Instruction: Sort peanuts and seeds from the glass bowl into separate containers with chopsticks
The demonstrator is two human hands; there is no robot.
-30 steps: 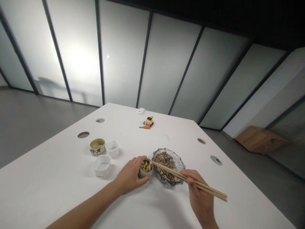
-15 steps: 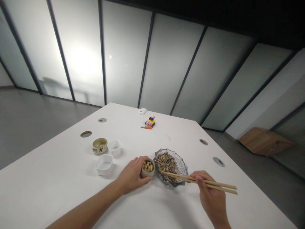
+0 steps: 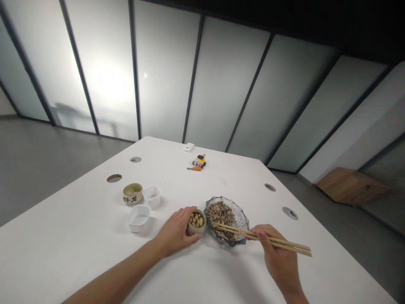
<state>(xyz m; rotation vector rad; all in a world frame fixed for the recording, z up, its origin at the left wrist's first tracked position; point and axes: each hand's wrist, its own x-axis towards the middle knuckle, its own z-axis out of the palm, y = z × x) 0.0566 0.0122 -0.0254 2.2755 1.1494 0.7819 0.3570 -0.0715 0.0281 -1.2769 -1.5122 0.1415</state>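
My left hand [image 3: 177,232] is wrapped round a small round cup [image 3: 196,231], tilted so its mouth faces me. Inside the cup lie several tan nuts [image 3: 196,220], which look like peanuts or pistachios. Just to the right is a scalloped clear glass bowl [image 3: 242,219] holding a heap of striped sunflower seeds [image 3: 221,213], with some paler pieces among them. My right hand [image 3: 278,255] grips a pair of wooden chopsticks [image 3: 284,245]. Their tips reach over the seeds at the bowl's near side, and I cannot make out anything pinched between them.
Left of the cup stand two white plastic tubs [image 3: 138,226] and a green-glazed bowl [image 3: 133,198] with dark characters. Farther back on the white table [image 3: 79,236] are a yellow toy car [image 3: 200,160], an orange-and-green toy carrot [image 3: 194,169] and a white box [image 3: 189,147]. Round holes pierce the tabletop.
The chopsticks and my right hand have shifted slightly left and up, the tips staying over the seeds. My left hand keeps the cup in the same place.
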